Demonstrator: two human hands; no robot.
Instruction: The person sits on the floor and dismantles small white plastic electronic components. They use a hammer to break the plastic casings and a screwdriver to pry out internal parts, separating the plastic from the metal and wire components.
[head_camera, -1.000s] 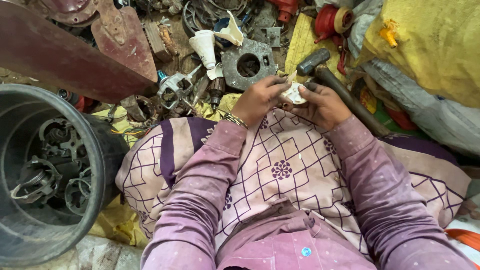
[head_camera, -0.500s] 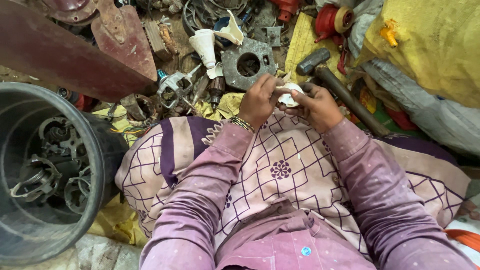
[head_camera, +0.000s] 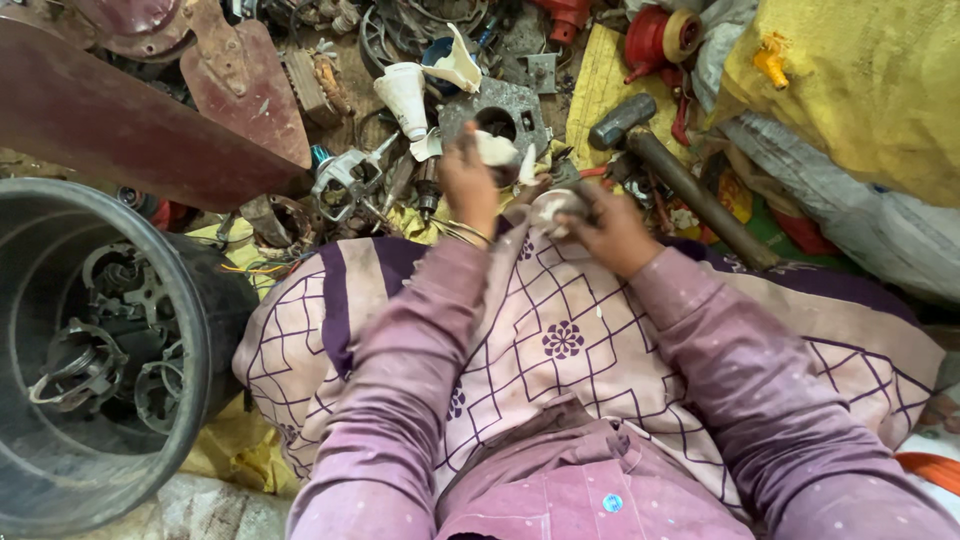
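Lap: patterned cloth (head_camera: 560, 330) spread over the knees, taken as landmark.

At the far edge of the cloth both hands work close together. Right hand (head_camera: 610, 230) closed around a small rounded white piece (head_camera: 550, 205), thumb and fingers curled over it; only its top shows. Left hand (head_camera: 468, 185) raised just beyond, pinching a pale shard (head_camera: 495, 148) between thumb and fingertips. Piece and shard sit near each other, contact uncertain.

Judgement: white piece looks like thin, hard, brittle plastic, light, probably with sharp broken edges. Best held by the rounded body, not the rim; a firm squeeze could crack it.

Left of the cloth: large dark bucket (head_camera: 190, 330) holding metal rings. Just beyond the hands: grey metal plate (head_camera: 520, 105) with a round hole, white cone-shaped fragments (head_camera: 405, 95). Beyond the cloth to the right: hammer (head_camera: 620, 120), handle running back toward the lap. Farther right: yellow sack (head_camera: 860, 90). Far left: rust-red blade (head_camera: 130, 130).
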